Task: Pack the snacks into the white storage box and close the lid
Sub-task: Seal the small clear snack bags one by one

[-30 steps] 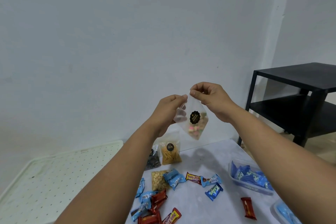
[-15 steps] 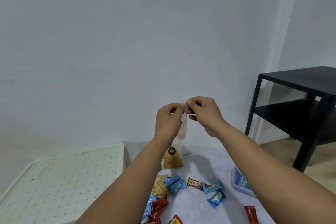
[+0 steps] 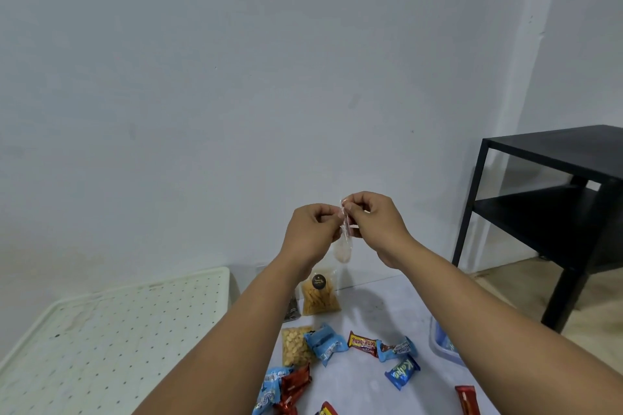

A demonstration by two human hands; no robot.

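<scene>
Above the tabletop (image 3: 364, 387), both forearms reach forward and up, wrists level. The left hand (image 3: 312, 232) and right hand (image 3: 374, 222) meet fingertip to fingertip, each pinching the top edge of a small clear snack bag (image 3: 344, 246) that hangs edge-on between them; its contents look pale, though blurred. Wrapped snacks (image 3: 325, 344) lie scattered below.

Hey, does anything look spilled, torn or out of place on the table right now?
Nothing spilled or torn. Wrapped snacks lie scattered loose on the table, unpacked, while both hands pinch a small clear bag.
</scene>
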